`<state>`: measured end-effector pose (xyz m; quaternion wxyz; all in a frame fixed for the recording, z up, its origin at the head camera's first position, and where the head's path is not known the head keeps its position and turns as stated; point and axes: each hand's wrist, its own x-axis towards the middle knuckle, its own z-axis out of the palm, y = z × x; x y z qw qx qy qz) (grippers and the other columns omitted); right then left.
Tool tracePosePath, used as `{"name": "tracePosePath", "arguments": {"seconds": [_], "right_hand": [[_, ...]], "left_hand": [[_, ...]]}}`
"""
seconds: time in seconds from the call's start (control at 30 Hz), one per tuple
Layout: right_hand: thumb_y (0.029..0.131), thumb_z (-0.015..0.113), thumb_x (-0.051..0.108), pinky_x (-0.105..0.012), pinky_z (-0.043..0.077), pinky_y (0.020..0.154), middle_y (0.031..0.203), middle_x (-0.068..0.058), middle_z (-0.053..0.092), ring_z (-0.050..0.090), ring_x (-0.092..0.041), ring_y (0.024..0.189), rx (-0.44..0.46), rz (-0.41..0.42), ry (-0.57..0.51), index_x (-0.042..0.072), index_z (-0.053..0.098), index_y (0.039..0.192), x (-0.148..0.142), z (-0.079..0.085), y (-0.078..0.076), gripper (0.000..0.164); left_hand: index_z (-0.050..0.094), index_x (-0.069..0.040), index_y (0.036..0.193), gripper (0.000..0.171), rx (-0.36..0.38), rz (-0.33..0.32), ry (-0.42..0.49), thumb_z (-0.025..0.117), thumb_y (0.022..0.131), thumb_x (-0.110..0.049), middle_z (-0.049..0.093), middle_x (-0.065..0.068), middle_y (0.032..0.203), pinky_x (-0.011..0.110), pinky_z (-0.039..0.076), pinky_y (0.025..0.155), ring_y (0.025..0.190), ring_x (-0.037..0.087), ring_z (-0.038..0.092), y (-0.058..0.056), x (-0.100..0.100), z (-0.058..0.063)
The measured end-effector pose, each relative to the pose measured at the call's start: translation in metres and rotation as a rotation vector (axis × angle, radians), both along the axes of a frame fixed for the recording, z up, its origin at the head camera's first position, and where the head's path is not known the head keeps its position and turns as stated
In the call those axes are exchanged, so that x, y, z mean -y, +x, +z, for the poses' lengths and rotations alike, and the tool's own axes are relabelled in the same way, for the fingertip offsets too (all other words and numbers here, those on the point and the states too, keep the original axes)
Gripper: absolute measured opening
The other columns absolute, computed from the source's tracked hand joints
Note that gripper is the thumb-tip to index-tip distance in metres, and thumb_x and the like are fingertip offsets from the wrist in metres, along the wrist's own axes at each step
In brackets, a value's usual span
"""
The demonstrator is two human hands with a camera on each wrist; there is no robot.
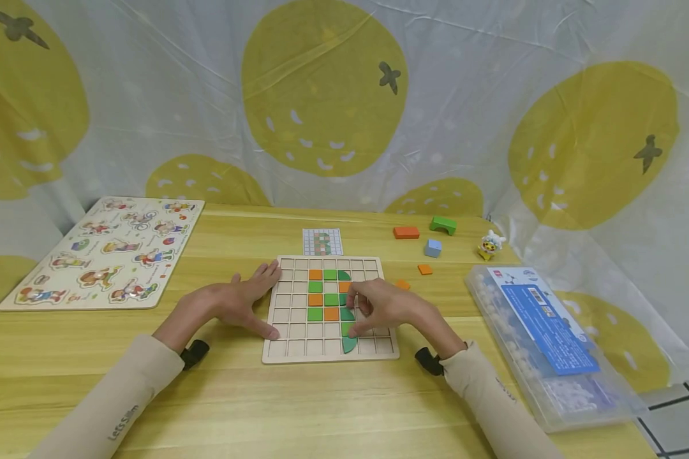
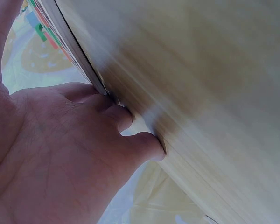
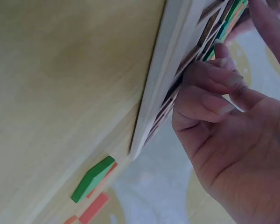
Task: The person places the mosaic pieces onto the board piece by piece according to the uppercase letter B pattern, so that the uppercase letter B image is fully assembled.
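A wooden grid board (image 1: 293, 350) lies on the table, holding orange and green square tiles (image 1: 316, 299) and dark green rounded tiles (image 1: 349, 345) in its middle columns. My left hand (image 1: 238, 303) rests at the board's left edge, its thumb near the lower left corner and its other fingers toward the upper left. Over the right column of tiles is my right hand (image 1: 387, 305); index finger and thumb stand apart and touch down among the green tiles. In the right wrist view, its other fingers (image 3: 205, 95) are bent, and the contact is partly hidden.
Behind the board lies a pattern card (image 1: 323, 242). A red block (image 1: 406, 233), green arch (image 1: 443, 225), blue cube (image 1: 433, 248), orange tile (image 1: 425, 269) and small figurine (image 1: 490, 245) stand to the right. A picture puzzle (image 1: 109, 255) lies left; a plastic case (image 1: 551, 357) lies right.
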<state>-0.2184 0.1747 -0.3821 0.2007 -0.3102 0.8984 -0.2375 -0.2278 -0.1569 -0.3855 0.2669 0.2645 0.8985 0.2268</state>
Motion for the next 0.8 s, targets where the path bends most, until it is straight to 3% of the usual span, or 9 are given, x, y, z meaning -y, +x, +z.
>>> {"name": "tracePosePath", "arguments": {"seconds": [0.33,0.63,0.8], "right_hand": [[0.074,0.103,0.034,-0.025,0.035,0.065,0.080,0.000,0.051,0.045,-0.012,0.074,-0.009,-0.046,0.075,0.013,0.064,0.114,0.0057,-0.0004,0.0033,0.060],[0.086,0.094,0.034,-0.024,0.036,0.065,0.079,0.001,0.051,0.044,-0.010,0.071,-0.025,0.003,0.061,0.012,0.063,0.116,0.0030,0.0005,0.0035,0.049],[0.078,0.100,0.036,-0.025,0.037,0.067,0.082,0.000,0.052,0.046,-0.012,0.076,-0.012,-0.011,0.087,0.014,0.063,0.117,0.0034,0.0017,0.0033,0.059]], "left_hand": [[0.003,0.007,0.169,0.134,-0.005,0.001,0.010,0.090,0.086,-0.051,-0.012,0.026,0.178,0.075,-0.006,0.125,0.164,0.047,-0.012,0.0023,-0.0016,0.0019],[0.003,0.006,0.170,0.134,0.004,0.006,0.010,0.090,0.086,-0.052,-0.013,0.025,0.178,0.075,-0.007,0.125,0.164,0.047,-0.013,0.0020,-0.0012,0.0011],[0.003,0.005,0.170,0.133,0.000,0.007,0.000,0.089,0.086,-0.053,-0.013,0.024,0.178,0.074,-0.007,0.126,0.164,0.046,-0.013,0.0004,-0.0014,-0.0006]]}}
